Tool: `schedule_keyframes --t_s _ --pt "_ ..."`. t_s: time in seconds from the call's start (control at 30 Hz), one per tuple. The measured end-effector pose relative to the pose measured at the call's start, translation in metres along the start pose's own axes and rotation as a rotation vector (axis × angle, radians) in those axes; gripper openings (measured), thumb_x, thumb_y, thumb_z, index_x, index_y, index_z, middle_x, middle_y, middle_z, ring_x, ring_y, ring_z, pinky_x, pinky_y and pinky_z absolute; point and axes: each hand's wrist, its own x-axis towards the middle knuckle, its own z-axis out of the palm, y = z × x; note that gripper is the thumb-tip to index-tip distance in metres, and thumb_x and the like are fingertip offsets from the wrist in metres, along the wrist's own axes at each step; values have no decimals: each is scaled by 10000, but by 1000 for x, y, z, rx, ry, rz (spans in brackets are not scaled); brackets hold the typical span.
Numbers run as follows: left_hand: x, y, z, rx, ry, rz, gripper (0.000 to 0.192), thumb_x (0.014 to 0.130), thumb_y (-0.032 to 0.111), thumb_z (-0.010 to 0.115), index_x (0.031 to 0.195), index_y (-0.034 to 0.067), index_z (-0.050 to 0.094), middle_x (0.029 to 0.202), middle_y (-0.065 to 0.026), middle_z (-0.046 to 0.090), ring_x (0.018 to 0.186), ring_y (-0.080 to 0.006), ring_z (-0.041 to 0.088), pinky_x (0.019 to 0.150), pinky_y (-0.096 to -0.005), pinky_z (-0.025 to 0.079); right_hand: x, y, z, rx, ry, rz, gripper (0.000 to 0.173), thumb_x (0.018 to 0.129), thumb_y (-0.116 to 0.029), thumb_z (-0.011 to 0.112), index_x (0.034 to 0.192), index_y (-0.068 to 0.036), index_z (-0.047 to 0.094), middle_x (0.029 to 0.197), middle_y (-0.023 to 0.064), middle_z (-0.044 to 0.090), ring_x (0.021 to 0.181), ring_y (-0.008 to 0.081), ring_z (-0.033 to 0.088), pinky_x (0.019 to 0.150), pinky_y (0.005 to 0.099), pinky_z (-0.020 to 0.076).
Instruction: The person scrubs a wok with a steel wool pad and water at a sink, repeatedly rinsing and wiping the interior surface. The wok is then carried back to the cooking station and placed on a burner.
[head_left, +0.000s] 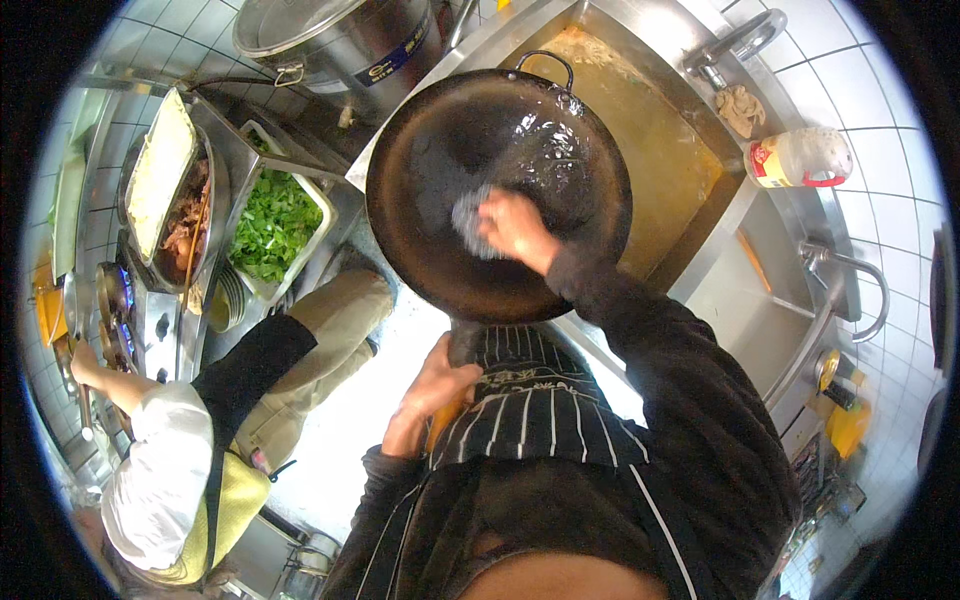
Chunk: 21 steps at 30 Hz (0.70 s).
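A large dark wok (435, 150) with water glistening on its upper right inside is held over the edge of a sink. My left hand (435, 382) is closed around its handle (465, 341), at the side near my striped apron. Inside the wok, my right hand (517, 229) presses a grey metal scouring pad (476, 221) against the bottom; hand and pad are somewhat blurred. A looped metal handle (547, 60) stands out at the wok's far rim.
Cloudy brown water fills the sink (667, 157) beyond the wok. A plastic jar (799, 157) and a faucet (735, 45) are at the right. At the left, a co-worker (161, 472) stands by lit burners, near a tray of chopped greens (274, 225). A steel pot (337, 45) stands behind.
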Motion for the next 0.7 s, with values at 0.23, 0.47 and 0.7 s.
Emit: schedule_keyframes --t_s 0.23,0.47,0.7 --pt "0 0 -8 32 -24 -22 567 768 -8 599 1277 -60 356 810 -88 558 558 -155 556 502 -292 470 43 27 -3 443 242 260 126 739 -148 648 783 -32 627 841 145 604 749 339 610 659 440 497" --pt "3 -5 -8 -26 -53 71 483 784 5 605 1209 -44 382 758 -75 539 519 -153 543 478 -292 449 -6 -1 -10 110 -285 136 143 701 -152 700 771 -50 626 897 172 599 807 376 604 717 440 493" --pt "3 -3 -13 24 -52 -13 561 789 -11 574 1290 -66 328 787 -92 558 558 -154 554 508 -282 467 36 20 -23 -5 291 172 119 776 -164 625 784 -45 621 866 161 580 765 347 601 623 448 488"
